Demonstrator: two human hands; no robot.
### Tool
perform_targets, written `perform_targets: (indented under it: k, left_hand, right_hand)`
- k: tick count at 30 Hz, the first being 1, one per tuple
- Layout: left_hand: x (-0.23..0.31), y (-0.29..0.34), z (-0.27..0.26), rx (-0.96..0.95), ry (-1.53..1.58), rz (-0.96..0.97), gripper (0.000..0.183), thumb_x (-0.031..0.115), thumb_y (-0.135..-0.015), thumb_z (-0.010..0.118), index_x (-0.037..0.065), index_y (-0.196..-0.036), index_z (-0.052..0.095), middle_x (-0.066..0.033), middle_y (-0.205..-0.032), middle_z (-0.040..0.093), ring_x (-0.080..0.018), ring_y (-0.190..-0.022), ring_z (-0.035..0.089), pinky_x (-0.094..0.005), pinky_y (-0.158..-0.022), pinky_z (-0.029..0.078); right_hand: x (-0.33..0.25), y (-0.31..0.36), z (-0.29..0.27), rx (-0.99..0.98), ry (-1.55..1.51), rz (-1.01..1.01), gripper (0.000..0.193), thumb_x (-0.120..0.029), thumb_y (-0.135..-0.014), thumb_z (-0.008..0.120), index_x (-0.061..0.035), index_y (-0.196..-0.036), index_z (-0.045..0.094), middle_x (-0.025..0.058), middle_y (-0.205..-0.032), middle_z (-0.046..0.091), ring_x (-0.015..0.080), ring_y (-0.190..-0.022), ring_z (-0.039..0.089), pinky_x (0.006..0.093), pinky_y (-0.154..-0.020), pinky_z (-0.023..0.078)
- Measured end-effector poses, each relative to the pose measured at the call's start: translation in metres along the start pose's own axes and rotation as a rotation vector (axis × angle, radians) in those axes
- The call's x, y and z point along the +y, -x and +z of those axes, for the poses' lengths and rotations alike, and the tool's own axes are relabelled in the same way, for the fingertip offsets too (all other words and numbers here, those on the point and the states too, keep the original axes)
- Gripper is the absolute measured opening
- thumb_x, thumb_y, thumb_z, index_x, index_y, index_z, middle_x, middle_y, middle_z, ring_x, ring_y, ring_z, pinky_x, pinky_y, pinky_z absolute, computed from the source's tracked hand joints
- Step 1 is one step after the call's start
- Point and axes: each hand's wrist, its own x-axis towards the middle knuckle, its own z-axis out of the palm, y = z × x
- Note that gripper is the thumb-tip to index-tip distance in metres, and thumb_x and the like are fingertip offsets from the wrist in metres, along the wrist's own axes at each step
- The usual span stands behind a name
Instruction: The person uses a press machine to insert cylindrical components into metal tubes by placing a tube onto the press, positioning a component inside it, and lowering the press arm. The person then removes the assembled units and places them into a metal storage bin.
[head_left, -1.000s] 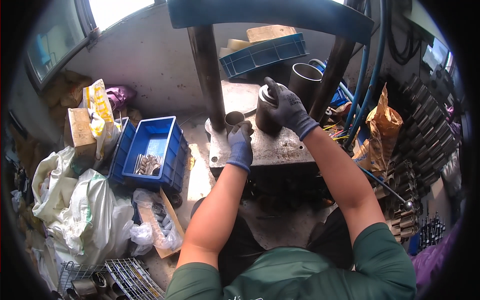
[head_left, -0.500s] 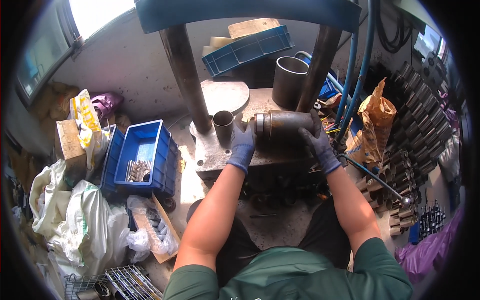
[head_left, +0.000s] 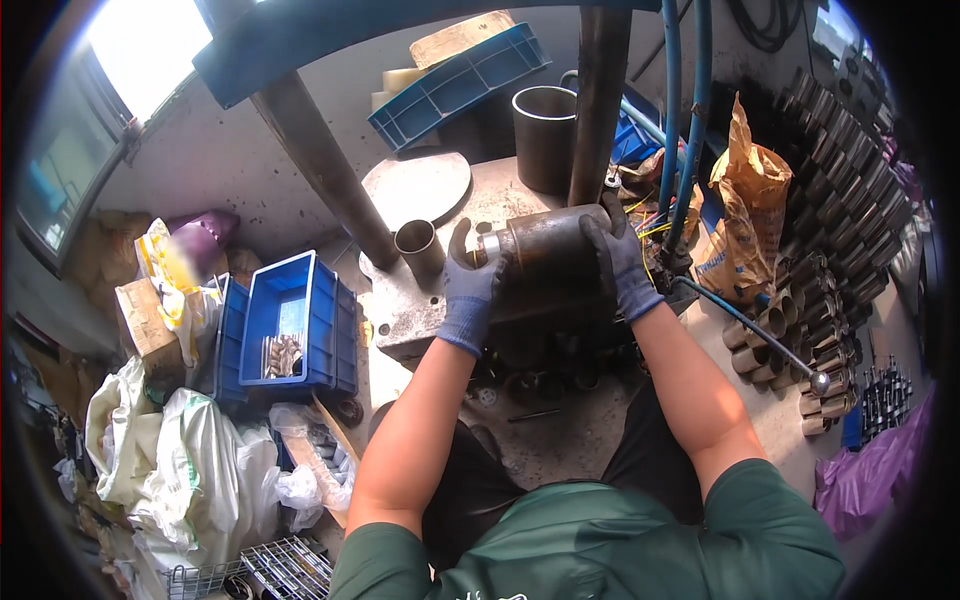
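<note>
Between my two gloved hands is a thick, dark steel cylinder (head_left: 558, 258), lying roughly sideways with a brighter, narrower collar at its left end. My left hand (head_left: 472, 285) closes on that collar end, its thumb side up. Against the right end presses my right hand (head_left: 622, 262), fingers bent over the edge. The cylinder is over the front of the press's steel table (head_left: 405, 318); whether it rests there is hidden. Just left of my left hand stands a short, open steel tube (head_left: 419, 250). A wider steel tube (head_left: 545, 150) stands behind the cylinder.
Two press columns (head_left: 325, 170) rise from the table, beside a round plate (head_left: 415, 190). Blue bins (head_left: 310, 320) with small metal parts and white sacks (head_left: 195, 450) lie left. At right are blue hoses (head_left: 690, 140), a ball-ended lever (head_left: 760, 337), a paper sack (head_left: 750, 210) and stacked tubes (head_left: 845, 190).
The cylinder has come toward me and slightly right relative to the table, still between both hands, and its right end sits higher in the picture. My view has shifted and tilted.
</note>
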Motion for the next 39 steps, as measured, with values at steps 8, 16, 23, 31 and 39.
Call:
perform_targets:
  k: [8,16,23,31,39]
  left_hand:
    - [0.042,0.041,-0.033,0.341,0.066,-0.037,0.058,-0.01,-0.079,0.073,0.004,-0.133,0.057,-0.0044,-0.092,0.066,-0.0124,-0.068,0.062,-0.0256,-0.059,0.052]
    - [0.071,0.051,-0.104,0.577,0.022,-0.085,0.048,0.001,-0.082,0.067,-0.001,-0.128,0.057,-0.0141,-0.11,0.063,-0.0228,-0.09,0.066,-0.0345,-0.079,0.058]
    - [0.071,0.055,-0.108,0.545,-0.184,-0.025,0.038,0.009,-0.092,0.067,0.0,-0.128,0.061,-0.0103,-0.117,0.065,-0.0214,-0.104,0.063,-0.0315,-0.092,0.052]
    - [0.061,0.05,-0.105,0.506,-0.21,0.062,0.037,0.015,-0.097,0.068,-0.002,-0.127,0.056,-0.0095,-0.109,0.062,-0.0167,-0.099,0.059,-0.0297,-0.093,0.048]
    - [0.023,0.035,-0.109,0.259,-0.259,-0.001,0.043,0.025,-0.1,0.065,0.0,-0.134,0.054,-0.0143,-0.12,0.062,-0.0235,-0.104,0.061,-0.0367,-0.092,0.051]
  right_hand:
    - [-0.015,0.005,-0.035,-0.177,0.244,0.229,0.074,-0.046,-0.091,0.076,0.0019,-0.141,0.051,0.0133,-0.126,0.066,0.0226,-0.115,0.062,0.0344,-0.101,0.05]
    - [-0.037,0.028,-0.029,-0.131,-0.11,0.373,0.042,-0.024,-0.089,0.082,0.0009,-0.118,0.066,0.0071,-0.106,0.074,0.0148,-0.092,0.069,0.0305,-0.086,0.057]
    - [-0.026,0.027,0.043,-0.047,0.275,-0.231,0.03,-0.012,-0.085,0.083,-0.0016,-0.11,0.069,0.01,-0.1,0.075,0.0234,-0.093,0.071,0.0349,-0.088,0.056]
    - [-0.039,-0.005,0.083,-0.119,0.949,-0.822,0.054,-0.02,-0.085,0.069,-0.0075,-0.137,0.061,0.009,-0.14,0.062,0.0273,-0.139,0.05,0.0565,-0.119,0.029]
    - [-0.001,0.042,0.066,-0.461,0.261,0.193,0.056,-0.042,-0.094,0.072,-0.0008,-0.131,0.063,0.0185,-0.126,0.07,0.0277,-0.114,0.068,0.0398,-0.1,0.053]
